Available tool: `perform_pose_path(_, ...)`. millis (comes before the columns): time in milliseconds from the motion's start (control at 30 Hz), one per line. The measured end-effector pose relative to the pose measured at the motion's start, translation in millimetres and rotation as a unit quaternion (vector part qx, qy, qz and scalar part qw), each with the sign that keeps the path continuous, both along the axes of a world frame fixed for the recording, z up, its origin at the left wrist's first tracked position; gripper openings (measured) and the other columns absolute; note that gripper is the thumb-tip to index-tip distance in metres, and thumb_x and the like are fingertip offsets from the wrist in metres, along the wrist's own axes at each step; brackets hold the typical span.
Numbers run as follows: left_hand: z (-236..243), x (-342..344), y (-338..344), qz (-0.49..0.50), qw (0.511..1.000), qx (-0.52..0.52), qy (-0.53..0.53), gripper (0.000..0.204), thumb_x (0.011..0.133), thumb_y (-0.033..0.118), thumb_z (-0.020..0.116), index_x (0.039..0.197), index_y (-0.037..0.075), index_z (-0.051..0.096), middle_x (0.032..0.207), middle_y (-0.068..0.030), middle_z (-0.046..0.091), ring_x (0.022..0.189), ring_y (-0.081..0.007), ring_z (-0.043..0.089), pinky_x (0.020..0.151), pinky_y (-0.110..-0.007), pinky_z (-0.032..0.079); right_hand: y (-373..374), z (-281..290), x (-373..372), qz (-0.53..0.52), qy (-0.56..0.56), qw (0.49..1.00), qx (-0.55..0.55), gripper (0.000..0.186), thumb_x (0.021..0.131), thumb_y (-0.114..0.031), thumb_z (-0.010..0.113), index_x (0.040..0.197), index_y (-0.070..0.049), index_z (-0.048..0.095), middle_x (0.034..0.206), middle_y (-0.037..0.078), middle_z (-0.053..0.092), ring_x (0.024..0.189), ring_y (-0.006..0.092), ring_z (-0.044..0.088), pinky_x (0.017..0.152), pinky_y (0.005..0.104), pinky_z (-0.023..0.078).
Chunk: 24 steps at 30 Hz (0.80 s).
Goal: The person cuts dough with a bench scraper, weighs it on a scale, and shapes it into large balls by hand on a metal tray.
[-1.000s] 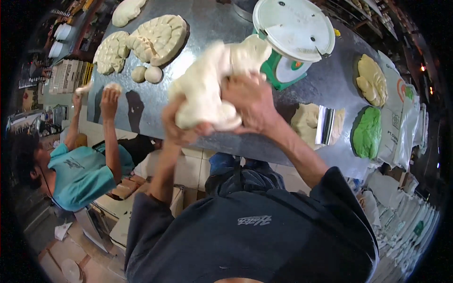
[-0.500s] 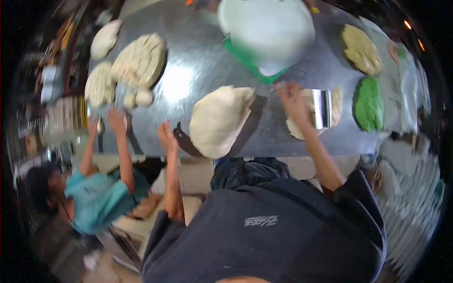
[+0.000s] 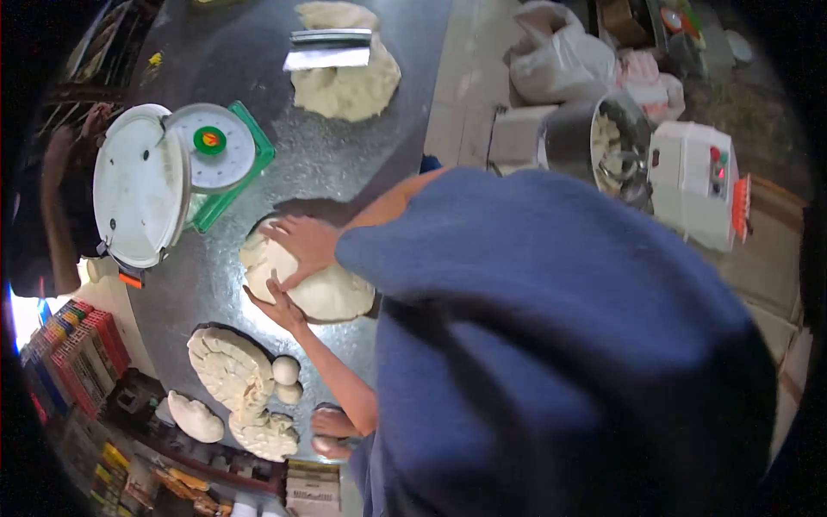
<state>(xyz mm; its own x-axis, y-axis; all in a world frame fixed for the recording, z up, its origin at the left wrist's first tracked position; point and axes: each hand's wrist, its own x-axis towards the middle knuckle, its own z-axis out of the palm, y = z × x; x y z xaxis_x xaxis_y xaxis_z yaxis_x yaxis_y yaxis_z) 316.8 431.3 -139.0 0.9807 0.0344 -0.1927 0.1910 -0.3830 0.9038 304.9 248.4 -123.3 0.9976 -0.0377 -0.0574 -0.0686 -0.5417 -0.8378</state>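
A large rounded mass of pale dough [image 3: 332, 297] lies on the metal worktable [image 3: 215, 284]. My right hand [image 3: 306, 247] rests on top of it, fingers spread. Against the dough's lower left edge is my left hand [image 3: 280, 308], with thumb and fingers stretched apart. Above them in the view, a metal dough scraper [image 3: 327, 50] lies across another piece of dough [image 3: 349, 90], out of both hands.
A green scale [image 3: 228, 202] stands at left beside a round white lid [image 3: 142, 185]. Cut dough [image 3: 228, 366] and small dough balls [image 3: 286, 370] lie below, near another person's hand [image 3: 332, 424]. A mixer [image 3: 689, 177] with a metal bowl [image 3: 568, 142] stands upper right.
The view has swung round, putting the scraper at the top and the cut dough at the bottom. My right hand has left the scraper's side, and both hands now touch the large dough.
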Motion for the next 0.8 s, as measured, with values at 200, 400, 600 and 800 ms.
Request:
perform_pose_path(200,-24,35,20,-0.052,0.986,-0.151,0.053,0.062,0.089,0.035,0.063,0.132,-0.005,0.041,0.126,-0.0189,0.052,0.113,-0.0252,0.052,0.1,-0.035,0.039,-26,-5,45,0.098,0.082,0.99,0.062,0.107,0.051,-0.069,0.074,0.13,-0.002,0.045,0.111,0.02,0.061,0.102,0.0335,0.06,0.086,0.041,0.049)
perform_pose_path(400,31,-17,54,0.091,0.995,0.002,0.05,0.072,0.084,0.047,0.067,0.127,-0.004,0.041,0.113,-0.0115,0.055,0.102,-0.0196,0.054,0.09,-0.032,0.044,-15,54,39,0.217,0.108,0.958,0.152,0.085,0.046,-0.068,0.077,0.104,-0.007,0.065,0.1,0.014,0.067,0.093,0.0281,0.065,0.081,0.0378,0.051)
perform_pose_path(600,100,-134,120,0.125,0.96,-0.228,-0.101,0.069,0.065,0.034,0.08,0.117,-0.002,0.052,0.11,-0.0083,0.06,0.095,-0.0215,0.06,0.077,-0.034,0.053,-28,227,32,0.412,-0.291,0.854,0.127,0.071,0.057,-0.063,0.074,0.099,-0.006,0.064,0.077,0.01,0.062,0.073,0.0304,0.063,0.061,0.0385,0.048)
perform_pose_path(800,88,-196,-100,0.099,0.992,0.014,-0.079,0.075,0.064,0.046,0.081,0.117,-0.001,0.054,0.105,-0.0117,0.063,0.096,-0.0207,0.061,0.079,-0.034,0.053,-111,129,-3,0.512,-0.347,0.782,0.076,0.058,0.06,-0.054,0.075,0.095,-0.009,0.067,0.062,0.006,0.054,0.058,0.0265,0.057,0.054,0.0365,0.045)
